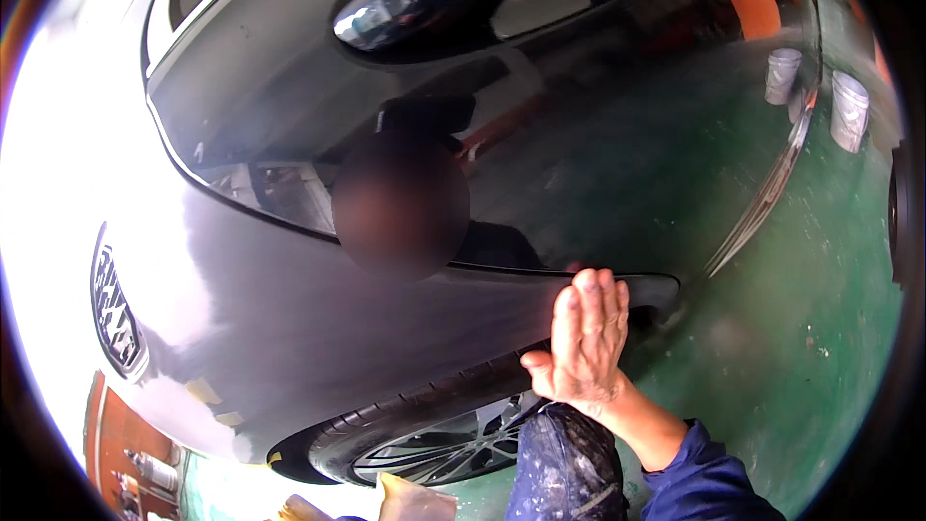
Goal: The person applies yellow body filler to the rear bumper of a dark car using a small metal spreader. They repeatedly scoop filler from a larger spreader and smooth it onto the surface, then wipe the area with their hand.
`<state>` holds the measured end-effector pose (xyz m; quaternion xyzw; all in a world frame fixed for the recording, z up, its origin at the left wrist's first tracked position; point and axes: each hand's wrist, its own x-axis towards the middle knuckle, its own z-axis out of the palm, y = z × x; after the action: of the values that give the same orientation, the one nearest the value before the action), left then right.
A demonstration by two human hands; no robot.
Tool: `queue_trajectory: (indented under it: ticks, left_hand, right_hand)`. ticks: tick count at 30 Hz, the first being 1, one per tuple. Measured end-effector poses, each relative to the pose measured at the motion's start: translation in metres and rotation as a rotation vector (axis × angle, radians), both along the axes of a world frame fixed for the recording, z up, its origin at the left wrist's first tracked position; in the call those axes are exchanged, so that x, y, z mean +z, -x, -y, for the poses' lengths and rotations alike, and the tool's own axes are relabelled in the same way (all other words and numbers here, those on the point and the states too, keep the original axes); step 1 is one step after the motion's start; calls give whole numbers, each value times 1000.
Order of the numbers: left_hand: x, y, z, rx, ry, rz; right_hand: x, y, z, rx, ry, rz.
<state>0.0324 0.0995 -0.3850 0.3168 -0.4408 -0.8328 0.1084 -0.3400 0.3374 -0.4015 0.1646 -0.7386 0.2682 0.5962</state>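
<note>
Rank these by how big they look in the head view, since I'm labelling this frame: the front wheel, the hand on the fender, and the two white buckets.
1. Front wheel, widest, though partly hidden.
2. Right hand, enlarged by nearness to the camera.
3. The two white buckets, which look about alike; I will not rank them.

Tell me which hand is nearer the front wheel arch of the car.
Right. The right hand lies flat, fingers together, on the dark car body panel just above the wheel arch, over the front tyre. The left hand is not in view, so its position cannot be told.

Glossy dark grey car panel (318,328); green floor (820,328); blue sleeve (714,482).
</note>
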Motion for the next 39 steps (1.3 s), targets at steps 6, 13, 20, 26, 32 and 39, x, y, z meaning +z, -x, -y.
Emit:
queue_trajectory:
  ticks: [6, 13, 20, 26, 32, 39]
  left_hand:
    - [-4, -8, -9, 98, 218, 8]
    - [-64, -64, 73, 37, 98, -250]
    - [-8, -15, 0, -75, 338, -109]
    - [-68, -70, 69, 108, 92, -199]
    - [-28, -28, 8, 42, 224, -71]
    - [-24, -41, -6, 98, 204, -25]
  right_hand:
    - [-55, 7, -29, -31, 149, 193]
    - [66, -35, 47, 425, 99, 46]
    - [24, 0, 41, 193, 148, -125]
    - [-80, 22, -26, 33, 486, 205]
    - [-188, 4, -71, 74, 767, 753]
    - [-184, -175, -42, 1022, 714, 1180]
